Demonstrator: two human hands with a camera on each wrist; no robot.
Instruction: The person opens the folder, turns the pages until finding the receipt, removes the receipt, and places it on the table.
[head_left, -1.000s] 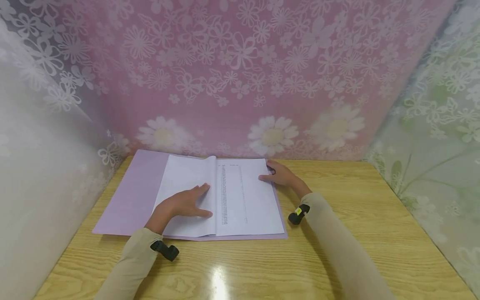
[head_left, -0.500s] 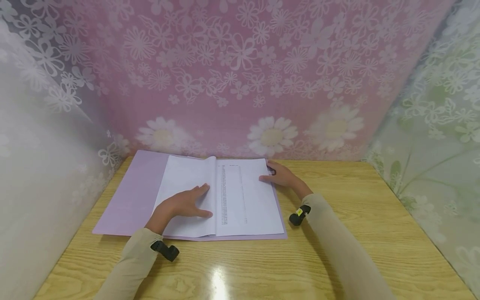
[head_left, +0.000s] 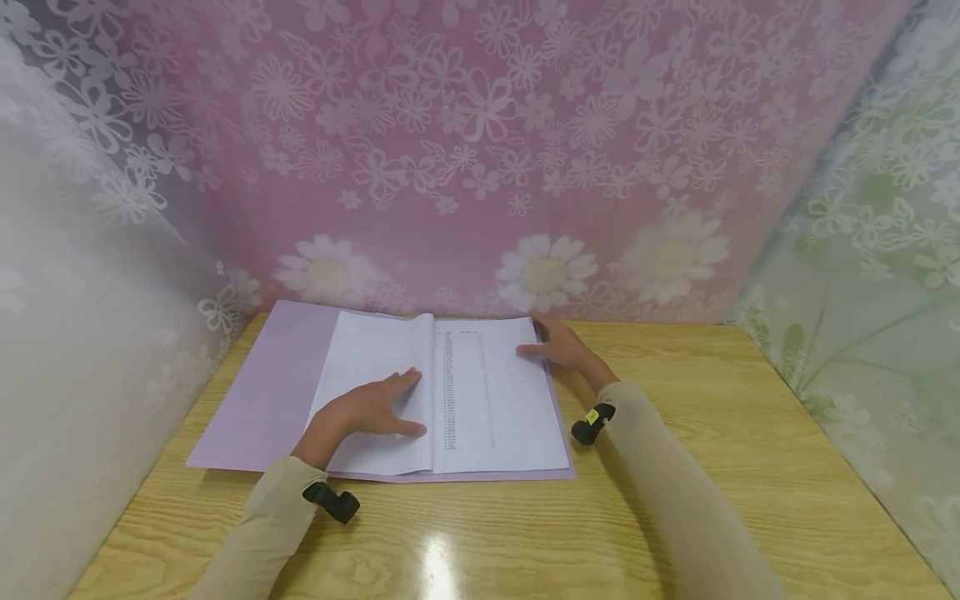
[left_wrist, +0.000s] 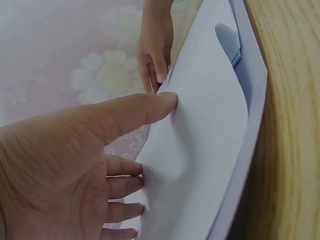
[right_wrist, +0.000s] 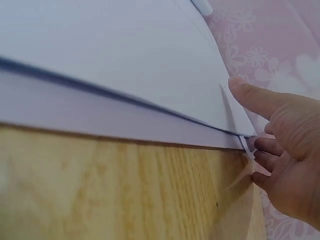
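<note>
An open lilac folder [head_left: 262,392] lies on the table with white paper sheets in it. My left hand [head_left: 363,408] rests on the turned-over blank sheet [head_left: 375,337], fingers and thumb straight and spread. In the left wrist view its thumb [left_wrist: 160,102] and fingertips touch that sheet, which bulges near the fold. At the far right corner of the printed sheet [head_left: 502,392] is my right hand [head_left: 562,346]. Its thumb [right_wrist: 250,95] extends over the paper, apart from the bent fingers [right_wrist: 267,155] beside the corner, where a thin pale strip [right_wrist: 246,146] shows.
The wooden table [head_left: 480,533] extends in front of the folder and to its right. Behind it hangs a pink flowered curtain [head_left: 480,167], with pale flowered sheets at the left and right. Each wrist wears a black camera [head_left: 592,423].
My right hand has shifted slightly at the page corner, its thumb and wrist a little farther left. The left hand and folder stay in place.
</note>
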